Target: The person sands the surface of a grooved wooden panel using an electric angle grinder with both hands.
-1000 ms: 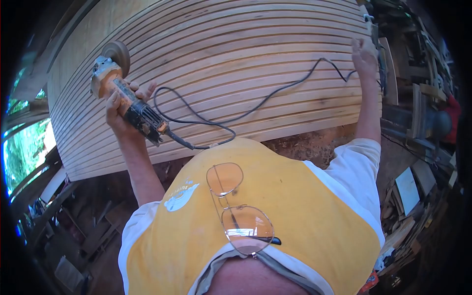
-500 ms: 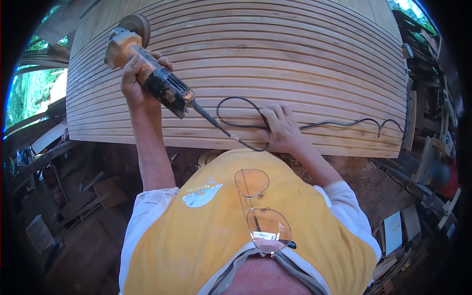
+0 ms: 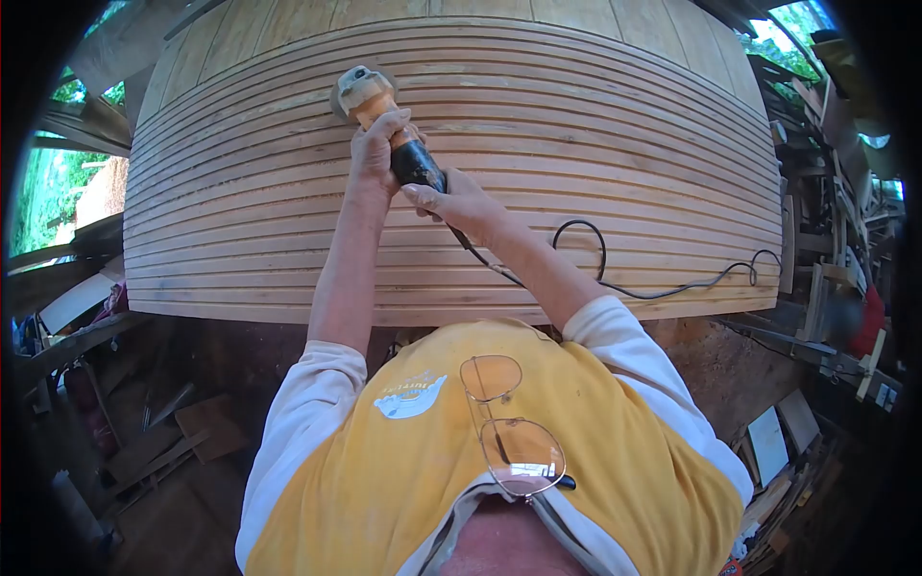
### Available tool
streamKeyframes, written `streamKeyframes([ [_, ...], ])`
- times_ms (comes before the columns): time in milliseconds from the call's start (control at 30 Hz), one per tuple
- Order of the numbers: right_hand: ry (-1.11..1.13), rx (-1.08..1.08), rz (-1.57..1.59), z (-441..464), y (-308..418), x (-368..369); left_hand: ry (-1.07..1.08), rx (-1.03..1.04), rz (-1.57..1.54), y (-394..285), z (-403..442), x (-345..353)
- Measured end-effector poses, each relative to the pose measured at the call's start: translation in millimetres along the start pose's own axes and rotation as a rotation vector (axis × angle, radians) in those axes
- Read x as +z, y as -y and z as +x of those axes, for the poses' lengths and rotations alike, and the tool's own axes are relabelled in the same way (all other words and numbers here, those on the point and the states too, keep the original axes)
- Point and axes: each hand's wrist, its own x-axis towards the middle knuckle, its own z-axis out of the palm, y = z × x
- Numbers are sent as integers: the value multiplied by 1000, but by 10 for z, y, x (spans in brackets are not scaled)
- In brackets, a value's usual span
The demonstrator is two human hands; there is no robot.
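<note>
- We see a broad wooden panel (image 3: 615, 182), grooved slats running nine to three o'clock.
- Plain pale boards (image 3: 480, 10) adjoin it at twelve.
- On the slats we mark a black cord (image 3: 603, 257), looped at four, trailing toward three.

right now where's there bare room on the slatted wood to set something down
On the slatted panel, two patches are bare: between its left edge and the left forearm, and right of the grinder, above the cord. It's crowded mid-panel, where the left hand and right hand hold the grinder, and lower right, where the cord loops.
</note>
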Motion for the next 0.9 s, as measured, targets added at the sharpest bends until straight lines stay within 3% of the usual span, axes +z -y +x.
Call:
streamKeyframes([
  [133,18,78,37,414,34,-93,-40,-86,15,50,308,-78],
  [300,-187,175,-62,206,72,-593,81,-151,34,478,409,551],
  [400,-296,30,2,-245,-319,-1145,220,-228,132,1018,387,1213],
  [467,-396,216,61,-694,-321,-1588,352,-262,194,1447,322,1807],
  [533,-520,154,130,-1160,-325,-2007,506,-302,243,1984,324,2399],
  [633,-682,266,155,-1597,-525,-2643,544,-351,226,2551,284,3162],
  [767,-657,294,124,-1486,-557,-2798,492,-330,277,2514,388,3240],
  [900,-495,332,19,-787,-257,-2221,373,-258,165,1824,575,2408],
])
